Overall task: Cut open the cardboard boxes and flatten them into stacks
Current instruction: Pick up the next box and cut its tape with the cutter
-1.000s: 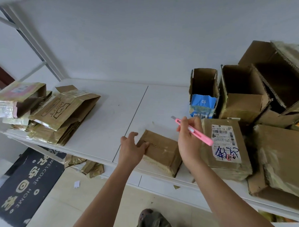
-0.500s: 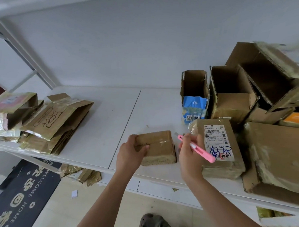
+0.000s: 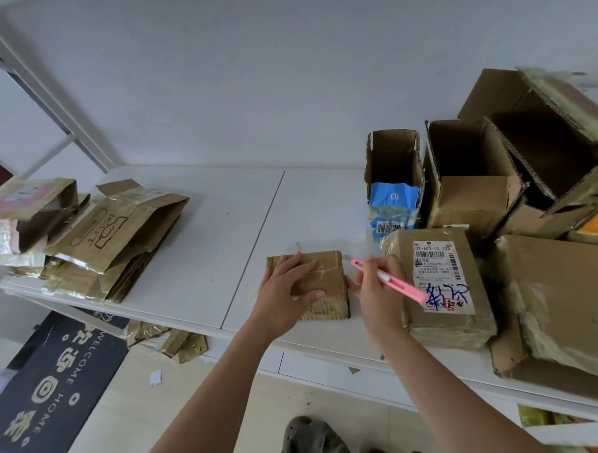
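Observation:
A small taped cardboard box (image 3: pixel 326 282) lies on the white table (image 3: pixel 200 249) near its front edge. My left hand (image 3: pixel 284 294) rests flat on the box's top, fingers spread, thumb along its front side. My right hand (image 3: pixel 378 291) grips a pink utility knife (image 3: pixel 391 281) just right of the box, fingertips touching the box's right edge. The blade end is hidden behind my fingers. A stack of flattened boxes (image 3: pixel 111 245) lies at the table's left.
A sealed box with a shipping label (image 3: pixel 442 284) sits just right of my right hand. Open boxes (image 3: pixel 471 175) and a blue-printed carton (image 3: pixel 393 186) stand behind it; larger boxes (image 3: pixel 555 292) crowd the right. Cardboard scraps (image 3: pixel 179 344) and a doormat (image 3: pixel 47 386) lie on the floor.
The small box has been turned square to me. My left hand moved from its left edge onto its top. My right hand lowered the knife beside the box's right edge.

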Tool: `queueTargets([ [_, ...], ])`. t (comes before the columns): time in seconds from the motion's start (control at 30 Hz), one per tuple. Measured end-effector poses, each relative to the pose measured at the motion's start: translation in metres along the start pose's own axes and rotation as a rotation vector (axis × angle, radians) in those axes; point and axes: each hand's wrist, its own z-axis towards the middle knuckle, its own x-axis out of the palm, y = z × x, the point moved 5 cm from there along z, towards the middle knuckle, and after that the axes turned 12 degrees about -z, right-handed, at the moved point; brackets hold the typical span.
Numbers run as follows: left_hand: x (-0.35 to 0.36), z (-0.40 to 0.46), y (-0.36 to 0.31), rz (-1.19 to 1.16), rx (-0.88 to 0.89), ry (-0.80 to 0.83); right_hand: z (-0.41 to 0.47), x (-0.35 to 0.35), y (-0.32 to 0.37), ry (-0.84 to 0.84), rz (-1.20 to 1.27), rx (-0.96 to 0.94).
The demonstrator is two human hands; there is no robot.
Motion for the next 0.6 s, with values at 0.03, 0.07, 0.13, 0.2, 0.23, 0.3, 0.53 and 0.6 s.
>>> queueTargets([
  [0.03, 0.001, -0.001, 0.001, -0.006, 0.003, -0.005, 0.0, 0.001, -0.001, 0.005, -0.006, -0.002],
  [0.07, 0.001, -0.002, 0.002, -0.011, 0.005, -0.011, 0.0, 0.001, -0.003, 0.009, -0.011, 0.0],
  [0.13, 0.002, -0.003, 0.002, -0.016, 0.007, -0.021, 0.001, 0.002, -0.005, 0.017, -0.022, 0.006],
  [0.2, 0.003, -0.003, 0.003, -0.018, 0.01, -0.022, 0.001, 0.002, -0.004, 0.037, -0.042, 0.01],
  [0.23, 0.003, -0.004, 0.003, -0.016, 0.011, -0.022, 0.002, 0.002, -0.003, 0.056, -0.063, 0.004],
  [0.3, 0.004, -0.004, 0.003, -0.007, 0.011, -0.025, 0.002, 0.001, 0.0, 0.097, -0.14, -0.018],
  [0.53, 0.007, -0.005, 0.003, 0.028, 0.018, -0.033, -0.008, -0.009, 0.005, 0.16, -0.237, -0.072],
  [0.6, 0.007, -0.006, 0.003, 0.039, 0.015, -0.03, -0.011, -0.01, 0.004, 0.172, -0.211, -0.049],
])
